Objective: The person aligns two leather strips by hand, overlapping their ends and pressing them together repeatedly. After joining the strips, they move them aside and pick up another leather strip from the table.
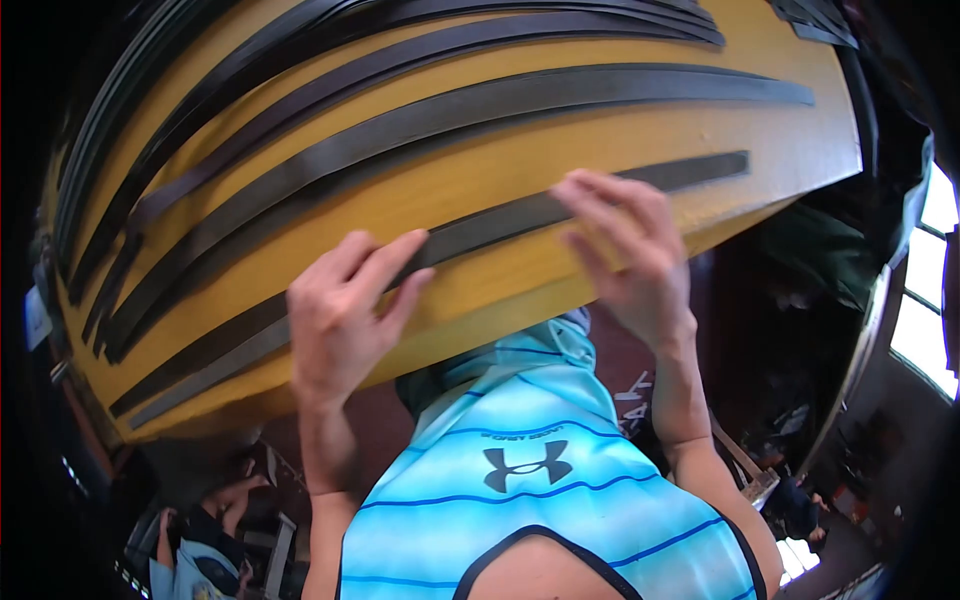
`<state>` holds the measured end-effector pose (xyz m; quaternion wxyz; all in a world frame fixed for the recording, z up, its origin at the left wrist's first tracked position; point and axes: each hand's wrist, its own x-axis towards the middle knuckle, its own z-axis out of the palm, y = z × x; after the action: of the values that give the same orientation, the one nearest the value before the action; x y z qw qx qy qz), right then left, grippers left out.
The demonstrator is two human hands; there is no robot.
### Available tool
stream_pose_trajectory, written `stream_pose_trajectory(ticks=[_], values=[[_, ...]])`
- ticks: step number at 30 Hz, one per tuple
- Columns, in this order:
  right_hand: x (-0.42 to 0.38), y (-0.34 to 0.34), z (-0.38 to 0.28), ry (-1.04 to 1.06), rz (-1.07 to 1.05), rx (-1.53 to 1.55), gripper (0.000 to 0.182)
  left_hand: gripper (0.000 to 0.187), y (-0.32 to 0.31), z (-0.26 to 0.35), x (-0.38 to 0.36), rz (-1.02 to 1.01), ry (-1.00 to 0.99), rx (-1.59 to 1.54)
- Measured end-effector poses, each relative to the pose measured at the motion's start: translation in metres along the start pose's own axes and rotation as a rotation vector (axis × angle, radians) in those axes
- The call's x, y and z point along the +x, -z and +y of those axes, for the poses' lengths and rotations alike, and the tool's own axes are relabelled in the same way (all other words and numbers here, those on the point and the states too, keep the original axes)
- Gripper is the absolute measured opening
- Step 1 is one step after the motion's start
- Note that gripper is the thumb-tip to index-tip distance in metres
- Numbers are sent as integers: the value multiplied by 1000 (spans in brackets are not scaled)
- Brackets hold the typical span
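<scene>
A long dark strip [500, 222] lies along the near edge of the yellow table, partly behind both hands. Over its left part is my left hand [350, 305], fingers apart, the index fingertip at the strip. At the left end a second, narrower strip [215, 368] runs close beside it. My right hand [630, 235] hovers at the strip's right part, fingers spread and slightly blurred, with nothing seen between them. Beyond both hands a wider dark strip [430, 112] curves across the table.
More dark strips [400, 50] are bunched at the table's far side, and others [815, 20] lie at the far right corner. The yellow table's near edge [480, 318] is close to my body. A seated person [205, 560] is at the lower left, another person [798, 510] at the lower right.
</scene>
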<state>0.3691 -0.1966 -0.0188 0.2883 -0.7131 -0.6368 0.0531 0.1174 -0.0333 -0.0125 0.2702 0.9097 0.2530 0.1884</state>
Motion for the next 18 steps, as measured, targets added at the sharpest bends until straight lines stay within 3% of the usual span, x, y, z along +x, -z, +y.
stream_pose_trajectory(ticks=[2, 5, 8, 12, 18], values=[[15, -23, -28, 84, -112, 142, 49, 37, -9, 8, 4, -14, -14, 63], [28, -40, -29, 143, -78, 117, 45, 40, -18, 22, 6, 73, 4, 219], [33, -41, -22, 122, -43, 91, 36, 46, -19, 23, 2, 121, 2, 175], [35, -41, -13, 147, -48, 82, 34, 53, -4, 12, -11, 79, 59, 312], [29, -31, -1, 172, -62, 47, 33, 34, 11, 6, -12, -88, 69, 304]])
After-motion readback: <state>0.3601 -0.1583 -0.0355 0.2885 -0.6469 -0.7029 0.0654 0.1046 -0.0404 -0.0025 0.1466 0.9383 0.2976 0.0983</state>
